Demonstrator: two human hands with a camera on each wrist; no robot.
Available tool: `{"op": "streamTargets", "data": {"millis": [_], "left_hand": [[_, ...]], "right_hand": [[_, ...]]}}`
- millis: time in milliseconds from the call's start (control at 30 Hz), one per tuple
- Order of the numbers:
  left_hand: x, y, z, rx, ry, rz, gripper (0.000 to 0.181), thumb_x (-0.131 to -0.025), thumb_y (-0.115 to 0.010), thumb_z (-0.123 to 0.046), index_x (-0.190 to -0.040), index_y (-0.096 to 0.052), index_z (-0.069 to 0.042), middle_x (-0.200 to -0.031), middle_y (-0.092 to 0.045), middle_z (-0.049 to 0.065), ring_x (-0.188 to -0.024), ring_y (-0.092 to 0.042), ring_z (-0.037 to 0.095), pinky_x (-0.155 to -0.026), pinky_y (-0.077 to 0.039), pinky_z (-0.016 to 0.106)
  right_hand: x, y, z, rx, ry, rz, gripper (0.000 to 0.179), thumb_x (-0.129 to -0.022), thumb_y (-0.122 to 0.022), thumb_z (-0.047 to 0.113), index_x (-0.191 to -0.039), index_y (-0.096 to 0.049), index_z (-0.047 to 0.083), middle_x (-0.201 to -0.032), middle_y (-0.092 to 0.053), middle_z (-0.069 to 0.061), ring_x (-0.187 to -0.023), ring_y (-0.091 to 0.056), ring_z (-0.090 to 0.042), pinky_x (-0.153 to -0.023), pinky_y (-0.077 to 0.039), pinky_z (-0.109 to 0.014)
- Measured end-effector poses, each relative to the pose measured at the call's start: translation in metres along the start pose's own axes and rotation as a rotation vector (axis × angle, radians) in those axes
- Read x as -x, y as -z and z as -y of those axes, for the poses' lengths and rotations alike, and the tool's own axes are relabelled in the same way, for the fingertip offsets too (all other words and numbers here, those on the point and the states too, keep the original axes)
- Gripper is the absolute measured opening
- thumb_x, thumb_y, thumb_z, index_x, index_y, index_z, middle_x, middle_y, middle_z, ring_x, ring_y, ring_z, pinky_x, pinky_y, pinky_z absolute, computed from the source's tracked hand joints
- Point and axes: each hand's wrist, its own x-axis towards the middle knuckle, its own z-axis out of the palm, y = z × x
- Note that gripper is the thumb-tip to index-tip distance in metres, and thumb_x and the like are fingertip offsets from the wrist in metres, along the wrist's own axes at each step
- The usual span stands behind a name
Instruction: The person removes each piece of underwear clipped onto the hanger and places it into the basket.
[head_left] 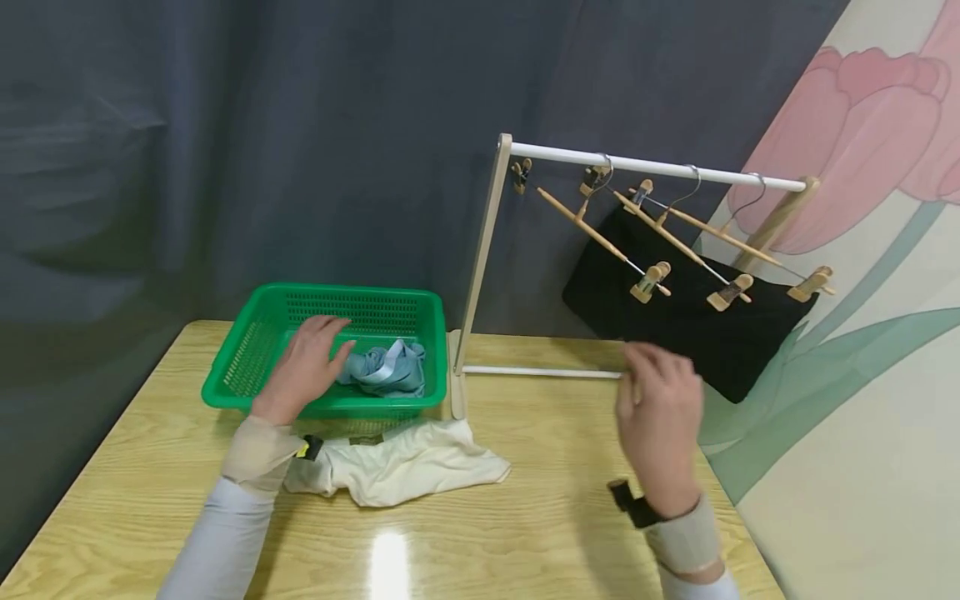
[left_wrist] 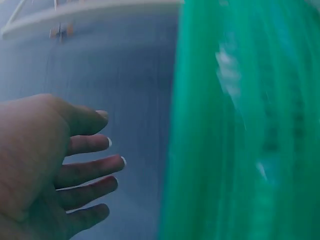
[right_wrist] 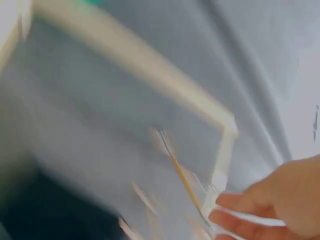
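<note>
My left hand (head_left: pixel 303 364) is held over the green plastic basket (head_left: pixel 247 337), fingers spread and nothing in them. Close to its thumb, inside the basket, lies a crumpled light-blue cloth (head_left: pixel 401 371) with a pale strip. My right hand (head_left: pixel 663 417), blurred, is in the air in front of the clothes rack's low white bar (head_left: pixel 547 372), with loosely bent fingers and no object in them. In the right wrist view, a wooden hanger (right_wrist: pixel 186 182) appears beyond the fingertips (right_wrist: pixel 225 201).
Three wooden clip hangers (head_left: pixel 596 236) hang from the white rod (head_left: pixel 570 156). Black cloth (head_left: pixel 697 333) hangs at the rack's right side. A cream cloth (head_left: pixel 408 467) lies crumpled on the wooden table (head_left: pixel 127 492) before the basket. Behind is a dark curtain (head_left: pixel 360 150); a painted wall (head_left: pixel 862 417) flanks the right.
</note>
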Motion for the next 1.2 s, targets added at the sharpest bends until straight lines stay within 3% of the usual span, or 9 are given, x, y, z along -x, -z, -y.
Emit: {"op": "streamTargets", "data": {"millis": [100, 233, 333, 467, 567, 667, 767, 1000, 1200], "left_hand": [[0.019, 0.011, 0.023, -0.036, 0.016, -0.111, 0.038, -0.099, -0.066, -0.012, -0.129, -0.062, 0.011, -0.126, -0.060, 0.032, -0.122, -0.052, 0.049, -0.103, -0.042, 0.063], [0.036, 0.017, 0.048, -0.017, 0.081, -0.208, 0.041, -0.099, -0.065, -0.016, -0.128, -0.061, 0.012, -0.128, -0.058, 0.034, -0.123, -0.048, 0.052, -0.105, -0.036, 0.065], [0.043, 0.019, 0.062, -0.001, 0.139, -0.272, 0.041, -0.099, -0.064, -0.014, -0.127, -0.060, 0.015, -0.129, -0.056, 0.037, -0.125, -0.045, 0.055, -0.108, -0.032, 0.066], [0.044, 0.016, 0.071, -0.029, 0.267, -0.367, 0.041, -0.095, -0.062, -0.008, -0.126, -0.058, 0.019, -0.127, -0.055, 0.041, -0.123, -0.045, 0.058, -0.108, -0.029, 0.068], [0.043, 0.012, 0.071, -0.049, 0.416, -0.375, 0.047, -0.095, -0.059, -0.009, -0.132, -0.053, 0.020, -0.130, -0.052, 0.043, -0.123, -0.046, 0.060, -0.106, -0.032, 0.069], [0.041, 0.010, 0.068, -0.052, 0.541, -0.346, 0.052, -0.095, -0.056, -0.011, -0.136, -0.048, 0.020, -0.134, -0.049, 0.044, -0.124, -0.045, 0.060, -0.107, -0.034, 0.067], [0.040, 0.008, 0.067, -0.055, 0.602, -0.328, 0.052, -0.094, -0.055, -0.011, -0.133, -0.048, 0.022, -0.133, -0.048, 0.045, -0.123, -0.045, 0.060, -0.107, -0.035, 0.065], [0.039, 0.008, 0.065, -0.057, 0.671, -0.331, 0.043, -0.095, -0.049, -0.008, -0.123, -0.052, 0.024, -0.133, -0.049, 0.042, -0.122, -0.047, 0.058, -0.103, -0.039, 0.065], [0.045, 0.011, 0.067, -0.074, 0.690, -0.320, 0.039, -0.096, -0.041, -0.005, -0.119, -0.055, 0.024, -0.131, -0.052, 0.040, -0.116, -0.051, 0.059, -0.091, -0.044, 0.071]], "right_hand": [[0.051, -0.036, 0.027, -0.140, -0.003, 0.325, 0.030, -0.097, -0.068, 0.011, -0.123, -0.069, -0.002, -0.127, -0.063, -0.023, -0.110, -0.059, -0.040, -0.087, -0.051, -0.051], [0.097, -0.089, 0.064, -0.242, -0.113, 0.817, 0.071, -0.101, -0.059, 0.048, -0.153, -0.043, 0.003, -0.153, -0.036, -0.029, -0.135, -0.042, -0.049, -0.095, -0.052, -0.060], [0.111, -0.122, 0.088, -0.243, -0.126, 1.003, 0.091, -0.096, -0.056, 0.066, -0.160, -0.030, 0.006, -0.156, -0.029, -0.033, -0.131, -0.041, -0.056, -0.084, -0.055, -0.061], [0.106, -0.154, 0.116, -0.081, -0.117, 1.054, 0.101, -0.085, -0.058, 0.079, -0.156, -0.038, 0.011, -0.142, -0.044, -0.030, -0.111, -0.052, -0.051, -0.064, -0.056, -0.050], [0.102, -0.171, 0.136, 0.135, -0.117, 0.999, 0.103, -0.075, -0.059, 0.088, -0.146, -0.052, 0.014, -0.126, -0.054, -0.024, -0.097, -0.055, -0.042, -0.052, -0.051, -0.042], [0.105, -0.184, 0.154, 0.360, -0.119, 0.959, 0.111, -0.067, -0.051, 0.098, -0.141, -0.056, 0.015, -0.123, -0.057, -0.021, -0.098, -0.058, -0.041, -0.054, -0.052, -0.043], [0.107, -0.196, 0.165, 0.494, -0.135, 0.947, 0.113, -0.070, -0.046, 0.098, -0.144, -0.054, 0.014, -0.131, -0.057, -0.018, -0.106, -0.060, -0.039, -0.061, -0.056, -0.045], [0.098, -0.206, 0.159, 0.408, -0.135, 0.982, 0.071, -0.094, -0.062, 0.062, -0.135, -0.058, 0.005, -0.126, -0.060, -0.018, -0.103, -0.057, -0.031, -0.068, -0.058, -0.038], [0.093, -0.212, 0.140, 0.087, -0.192, 1.138, 0.060, -0.100, -0.062, 0.015, -0.148, -0.036, -0.011, -0.139, -0.046, -0.033, -0.093, -0.066, -0.038, -0.073, -0.060, -0.038]]}}
